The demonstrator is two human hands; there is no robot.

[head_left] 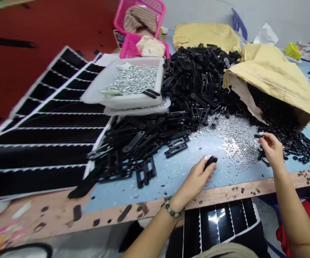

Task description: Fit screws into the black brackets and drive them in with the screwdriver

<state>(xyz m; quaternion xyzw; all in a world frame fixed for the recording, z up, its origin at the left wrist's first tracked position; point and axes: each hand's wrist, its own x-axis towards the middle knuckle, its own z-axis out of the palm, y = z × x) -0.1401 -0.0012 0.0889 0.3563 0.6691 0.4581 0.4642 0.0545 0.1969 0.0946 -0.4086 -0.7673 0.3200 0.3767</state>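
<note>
Matt black plastic brackets (198, 82) heaped beside a coarse yellow woven cloth sack (273, 75); shiny metal screws (233, 139) before it; smooth blue bench (171, 175) with worn wooden edge.

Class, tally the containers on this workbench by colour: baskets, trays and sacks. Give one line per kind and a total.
Pink baskets: 2
White trays: 2, stacked
Yellow sacks: 2
Total: 6

An assembly workshop: heaped black plastic parts (195, 82) and screws (233, 139) cover the bench (171, 172)
</note>
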